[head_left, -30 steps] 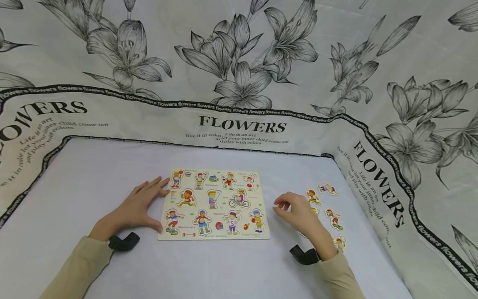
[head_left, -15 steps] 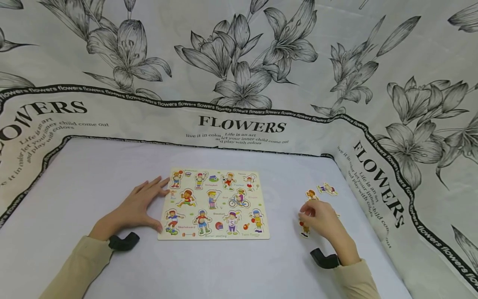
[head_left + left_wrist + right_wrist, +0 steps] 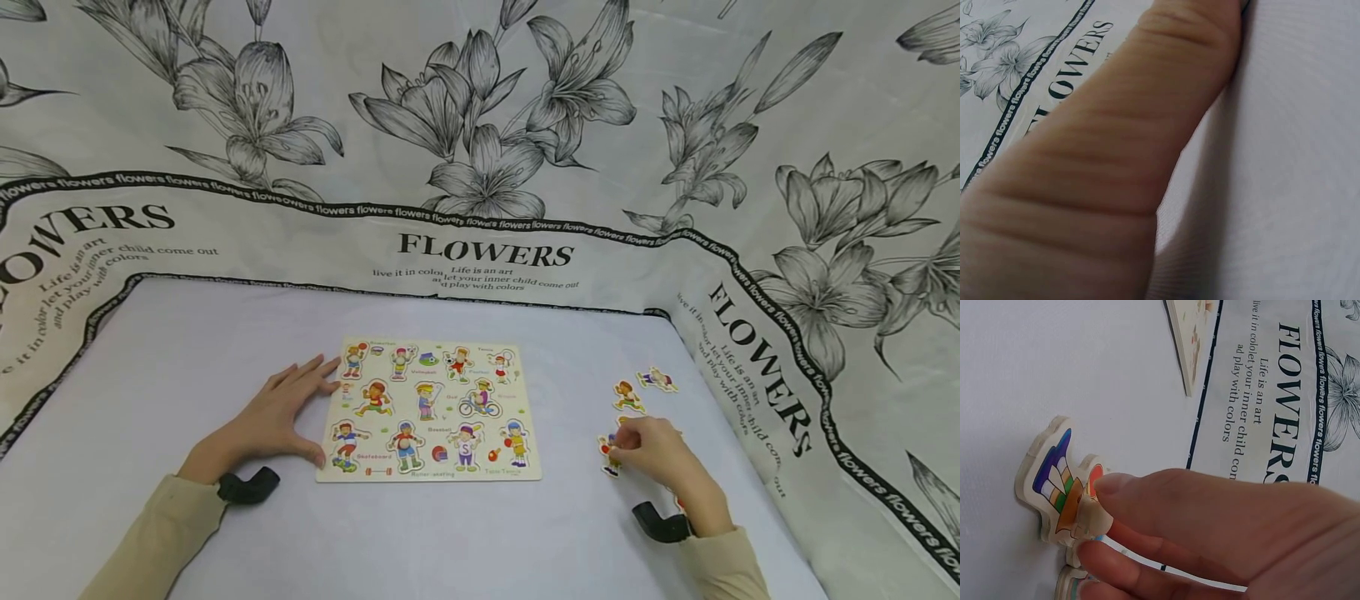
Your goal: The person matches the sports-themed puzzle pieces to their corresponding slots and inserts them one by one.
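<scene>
A cream wooden puzzle board (image 3: 532,454) printed with children playing sports lies on the white table. My left hand (image 3: 272,417) rests at its left edge, fingers spread, with the thumb and fingertips touching that side. My right hand (image 3: 663,454) is over the loose pieces at the right. There its thumb and fingers pinch the wooden knob (image 3: 1092,517) on a table-tennis player puzzle piece (image 3: 1063,487), whose red bat shows beside the thumb. The left wrist view holds mostly one of my left digits (image 3: 1097,144), close up and blurred.
A running-child piece (image 3: 627,396) and a purple-and-yellow piece (image 3: 657,379) lie beyond my right hand. Another piece (image 3: 680,504) peeks out below the wrist, and more are partly covered by the hand. Flower-printed cloth (image 3: 487,250) stands behind the table.
My right hand has moved right, away from the board's side, and come down onto the table-tennis player piece. My left hand and the board have stayed put.
</scene>
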Available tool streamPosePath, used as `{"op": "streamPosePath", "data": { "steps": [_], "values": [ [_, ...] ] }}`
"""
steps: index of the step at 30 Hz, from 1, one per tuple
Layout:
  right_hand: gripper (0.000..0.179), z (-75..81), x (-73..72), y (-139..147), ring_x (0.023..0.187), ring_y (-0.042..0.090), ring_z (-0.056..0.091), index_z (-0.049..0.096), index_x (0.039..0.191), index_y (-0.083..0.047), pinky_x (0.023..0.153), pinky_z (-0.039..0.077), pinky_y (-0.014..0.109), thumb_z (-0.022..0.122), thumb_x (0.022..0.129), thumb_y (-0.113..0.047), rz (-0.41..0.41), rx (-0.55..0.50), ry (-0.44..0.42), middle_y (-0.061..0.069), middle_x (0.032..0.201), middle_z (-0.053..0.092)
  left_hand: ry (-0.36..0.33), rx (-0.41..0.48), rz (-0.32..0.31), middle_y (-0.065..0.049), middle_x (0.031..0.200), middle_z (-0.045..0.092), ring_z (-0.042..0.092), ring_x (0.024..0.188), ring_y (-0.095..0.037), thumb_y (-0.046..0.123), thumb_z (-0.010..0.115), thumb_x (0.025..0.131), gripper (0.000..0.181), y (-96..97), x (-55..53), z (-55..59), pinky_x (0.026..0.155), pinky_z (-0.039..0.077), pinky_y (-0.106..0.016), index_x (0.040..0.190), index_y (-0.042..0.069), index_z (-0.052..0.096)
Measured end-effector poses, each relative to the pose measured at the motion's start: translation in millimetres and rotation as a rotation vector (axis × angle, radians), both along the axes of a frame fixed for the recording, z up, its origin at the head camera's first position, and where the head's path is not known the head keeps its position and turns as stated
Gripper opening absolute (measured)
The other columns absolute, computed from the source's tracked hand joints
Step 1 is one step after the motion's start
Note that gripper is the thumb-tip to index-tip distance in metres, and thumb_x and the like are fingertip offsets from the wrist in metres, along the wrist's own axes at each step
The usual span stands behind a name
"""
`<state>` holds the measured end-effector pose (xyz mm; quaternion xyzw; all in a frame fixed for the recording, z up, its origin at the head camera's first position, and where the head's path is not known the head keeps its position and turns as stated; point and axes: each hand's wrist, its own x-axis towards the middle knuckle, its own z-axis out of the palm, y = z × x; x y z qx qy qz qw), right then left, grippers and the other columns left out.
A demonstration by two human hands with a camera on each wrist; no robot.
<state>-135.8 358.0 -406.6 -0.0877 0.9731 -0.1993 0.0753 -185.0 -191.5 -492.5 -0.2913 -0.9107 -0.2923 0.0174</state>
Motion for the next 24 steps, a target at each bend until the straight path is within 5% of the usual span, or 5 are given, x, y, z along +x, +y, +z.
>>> {"op": "streamPosePath", "data": {
  "steps": [24],
  "values": [
    [0.009,-0.6,-4.7,-15,0.062,0.014,0.049,0.066,0.077,-0.009,0.053,0.04,0.027,0.073,0.078,-0.004,-0.072,0.005,-0.034,-0.002,0.067,0.055,-0.005,-0.011,0.005,-0.01,0.162,0.027,0.014,0.15,-0.036,0.077,0.079,0.049,0.119,-0.8,-1.1,-1.6,0.118,0.011,-0.058,0.141,0.007,0.049]
  ]
}}
